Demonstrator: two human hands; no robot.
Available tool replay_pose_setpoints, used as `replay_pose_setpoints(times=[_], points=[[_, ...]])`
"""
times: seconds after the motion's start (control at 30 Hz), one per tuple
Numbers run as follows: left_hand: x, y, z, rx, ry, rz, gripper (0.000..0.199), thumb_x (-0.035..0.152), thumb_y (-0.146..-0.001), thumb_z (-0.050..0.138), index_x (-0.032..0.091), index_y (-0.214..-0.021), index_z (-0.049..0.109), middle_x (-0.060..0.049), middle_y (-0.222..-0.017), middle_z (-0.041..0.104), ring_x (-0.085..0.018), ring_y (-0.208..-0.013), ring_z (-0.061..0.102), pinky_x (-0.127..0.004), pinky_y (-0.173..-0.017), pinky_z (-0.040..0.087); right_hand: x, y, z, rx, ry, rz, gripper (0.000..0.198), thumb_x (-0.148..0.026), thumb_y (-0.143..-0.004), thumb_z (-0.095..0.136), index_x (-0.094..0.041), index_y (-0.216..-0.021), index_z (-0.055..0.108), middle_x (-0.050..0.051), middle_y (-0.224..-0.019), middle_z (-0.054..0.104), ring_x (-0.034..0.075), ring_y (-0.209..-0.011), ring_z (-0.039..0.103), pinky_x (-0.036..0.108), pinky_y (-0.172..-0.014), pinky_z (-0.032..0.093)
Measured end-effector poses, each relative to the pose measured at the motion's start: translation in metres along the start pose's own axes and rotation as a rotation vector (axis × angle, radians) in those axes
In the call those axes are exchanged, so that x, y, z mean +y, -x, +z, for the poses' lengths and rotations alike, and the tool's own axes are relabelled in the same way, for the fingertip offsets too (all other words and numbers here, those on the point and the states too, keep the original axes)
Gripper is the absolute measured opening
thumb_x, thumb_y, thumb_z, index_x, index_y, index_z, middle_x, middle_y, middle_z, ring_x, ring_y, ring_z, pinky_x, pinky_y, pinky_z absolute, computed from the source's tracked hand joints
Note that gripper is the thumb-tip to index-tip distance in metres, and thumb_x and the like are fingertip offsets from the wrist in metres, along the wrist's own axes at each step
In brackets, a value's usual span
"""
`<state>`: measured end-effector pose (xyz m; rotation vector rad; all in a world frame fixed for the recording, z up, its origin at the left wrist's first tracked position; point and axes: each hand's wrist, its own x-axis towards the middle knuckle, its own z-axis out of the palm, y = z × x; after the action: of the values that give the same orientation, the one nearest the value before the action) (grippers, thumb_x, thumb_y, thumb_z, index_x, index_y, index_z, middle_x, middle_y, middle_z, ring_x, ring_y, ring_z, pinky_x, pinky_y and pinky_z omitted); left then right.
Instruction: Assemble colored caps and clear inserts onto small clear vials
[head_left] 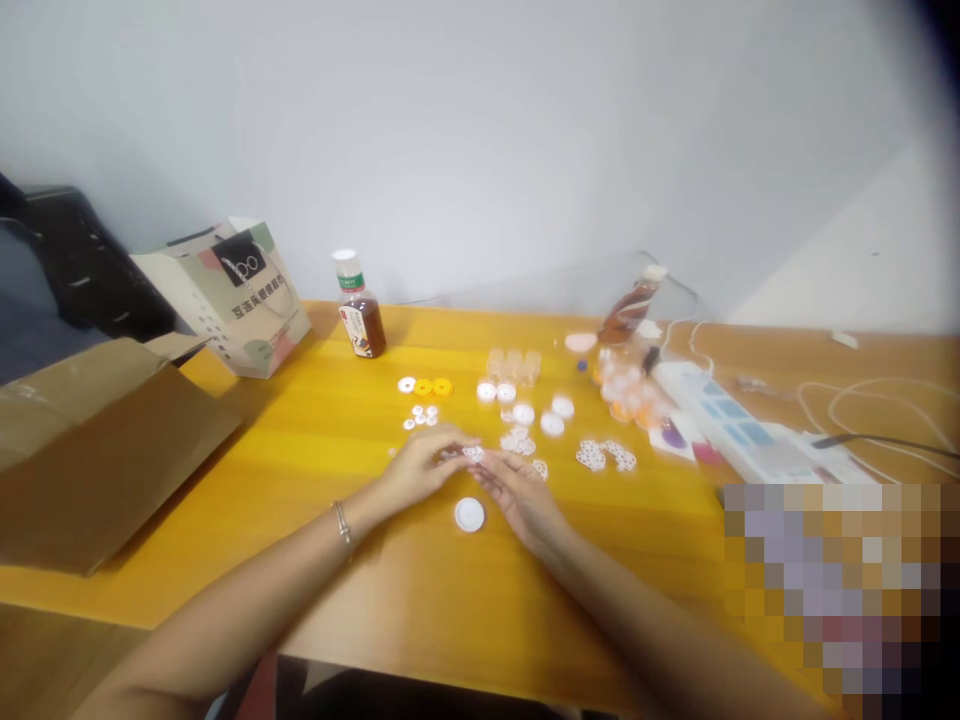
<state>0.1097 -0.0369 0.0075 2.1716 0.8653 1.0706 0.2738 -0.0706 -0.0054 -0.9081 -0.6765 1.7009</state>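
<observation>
Between my two hands, above the wooden table, is a small white openwork plastic piece (473,453). My left hand (429,462), with a bracelet at the wrist, pinches it from the left. From the right, the fingertips of my right hand (521,492) close on the same piece. Just below them a round white lid (469,515) lies flat on the table. Similar openwork pieces (517,440) lie in a pile past my right hand, and another group (604,456) is farther right. Small white discs (421,417) are scattered beyond my left hand.
Yellow rings (433,387), white round caps (556,414) and clear cups (514,366) stand farther back. A drink bottle (358,310) is upright; another bottle (631,308) leans at right. A cardboard box (97,450) and paper bag (232,300) occupy the left. Cables and a white strip (742,420) lie right.
</observation>
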Motion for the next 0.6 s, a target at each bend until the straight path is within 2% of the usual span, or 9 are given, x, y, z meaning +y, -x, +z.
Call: replay_pose_setpoints(times=[0.17, 0.37, 0.6], points=[[0.008, -0.002, 0.0, -0.011, 0.061, -0.072, 0.025, 0.027, -0.077, 0.059, 0.015, -0.098, 0.062, -0.007, -0.09, 0.064, -0.015, -0.079, 0.059, -0.027, -0.072, 0.048, 0.001, -0.001, 0.0, 0.023, -0.01, -0.018, 0.011, -0.025, -0.062, 0.072, -0.02, -0.071, 0.069, -0.001, -0.073, 0.068, 0.01, -0.072, 0.06, 0.024, -0.078, 0.045], [0.009, -0.003, 0.006, 0.046, 0.212, -0.236, 0.021, 0.029, -0.077, 0.058, 0.013, -0.09, 0.064, -0.008, -0.086, 0.066, -0.016, -0.079, 0.061, -0.027, -0.071, 0.049, 0.0, 0.001, 0.002, 0.02, 0.009, -0.029, 0.011, -0.025, -0.061, 0.073, -0.02, -0.07, 0.069, -0.001, -0.071, 0.068, 0.01, -0.07, 0.059, 0.026, -0.079, 0.044], [0.007, -0.004, 0.011, 0.081, 0.333, -0.327, 0.022, 0.026, -0.075, 0.06, 0.013, -0.092, 0.057, -0.006, -0.082, 0.063, -0.014, -0.077, 0.059, -0.025, -0.072, 0.047, 0.002, -0.002, -0.001, 0.003, 0.072, -0.033, 0.014, -0.029, -0.064, 0.07, -0.018, -0.072, 0.066, 0.0, -0.074, 0.067, 0.011, -0.072, 0.059, 0.027, -0.079, 0.043]])
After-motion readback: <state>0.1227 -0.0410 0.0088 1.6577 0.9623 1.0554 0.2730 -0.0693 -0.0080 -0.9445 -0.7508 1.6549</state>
